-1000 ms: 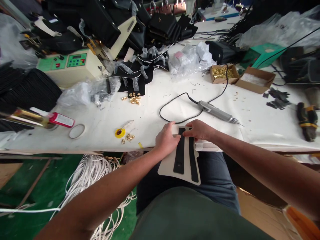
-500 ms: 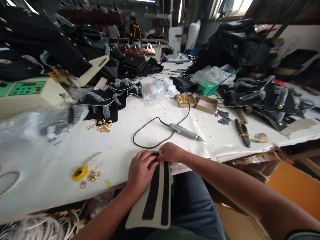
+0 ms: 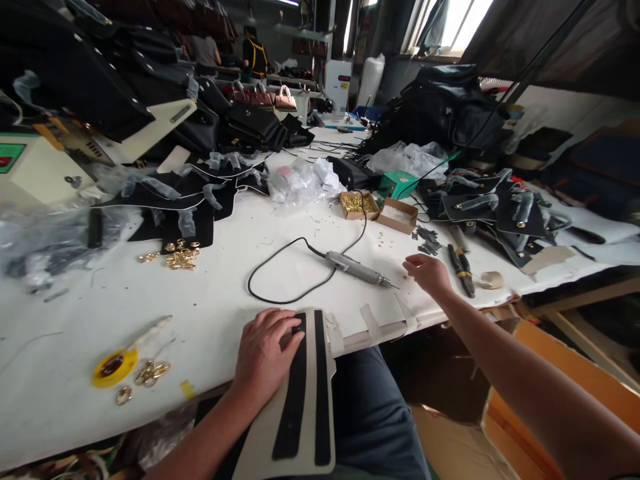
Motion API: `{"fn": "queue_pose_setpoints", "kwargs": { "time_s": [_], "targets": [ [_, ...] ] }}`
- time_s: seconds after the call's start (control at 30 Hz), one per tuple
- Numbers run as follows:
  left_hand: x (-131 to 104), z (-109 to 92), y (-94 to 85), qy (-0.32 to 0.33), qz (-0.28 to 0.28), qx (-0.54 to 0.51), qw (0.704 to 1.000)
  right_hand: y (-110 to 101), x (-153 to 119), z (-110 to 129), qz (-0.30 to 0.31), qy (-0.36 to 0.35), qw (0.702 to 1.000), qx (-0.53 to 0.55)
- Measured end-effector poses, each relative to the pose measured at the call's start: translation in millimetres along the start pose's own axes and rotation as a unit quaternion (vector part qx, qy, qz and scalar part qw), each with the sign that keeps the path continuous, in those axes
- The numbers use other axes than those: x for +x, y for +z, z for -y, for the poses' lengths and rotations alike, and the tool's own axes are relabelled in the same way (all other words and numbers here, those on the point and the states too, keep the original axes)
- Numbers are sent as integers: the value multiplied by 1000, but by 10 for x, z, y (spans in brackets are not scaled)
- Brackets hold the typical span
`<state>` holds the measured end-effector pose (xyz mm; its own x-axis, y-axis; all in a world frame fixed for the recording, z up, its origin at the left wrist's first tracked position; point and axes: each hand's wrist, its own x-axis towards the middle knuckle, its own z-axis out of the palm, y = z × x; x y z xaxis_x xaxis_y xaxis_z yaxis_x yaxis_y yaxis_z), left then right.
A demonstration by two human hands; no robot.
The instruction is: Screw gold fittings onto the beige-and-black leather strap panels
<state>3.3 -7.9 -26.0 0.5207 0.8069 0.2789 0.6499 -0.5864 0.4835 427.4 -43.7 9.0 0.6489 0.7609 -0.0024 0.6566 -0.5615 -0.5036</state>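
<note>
My left hand (image 3: 267,353) rests on the upper left of a beige panel (image 3: 309,400) with two black strips, its fingers curved over one strip near the table edge. The panel hangs partly over my lap. Off to the right, my right hand (image 3: 427,273) hovers over the white table (image 3: 220,280) with its fingers drawn together; whatever may be between the fingertips is too small to make out. Just left of that hand lies a grey electric screwdriver (image 3: 361,270) with a black cable. Dark metal plates (image 3: 426,240) lie beyond the hand.
Black-handled pliers (image 3: 461,270) lie at the right. Small boxes, one with gold parts (image 3: 359,204), stand farther back. Gold fittings (image 3: 183,255) and a yellow tape roll (image 3: 115,368) are at the left. Black leather pieces flank both sides; people stand in the background.
My right hand has left the top of the panel and reached right, past the screwdriver tip. My left hand stays on the panel. The view has turned slightly right.
</note>
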Motion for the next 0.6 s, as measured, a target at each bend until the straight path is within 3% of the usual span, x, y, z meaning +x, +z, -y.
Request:
{"fn": "queue_pose_setpoints", "kwargs": {
  "time_s": [0.17,0.33,0.6],
  "targets": [
    [23,-36,-27,-6,14,0,1000,70,184,-253,8,13,999,-38],
    [62,-59,-55,-9,17,-10,1000,114,302,-241,35,4,995,-89],
    [45,-43,-31,-47,27,-43,998,-8,424,-82,98,-5,968,-232]
  ]
}}
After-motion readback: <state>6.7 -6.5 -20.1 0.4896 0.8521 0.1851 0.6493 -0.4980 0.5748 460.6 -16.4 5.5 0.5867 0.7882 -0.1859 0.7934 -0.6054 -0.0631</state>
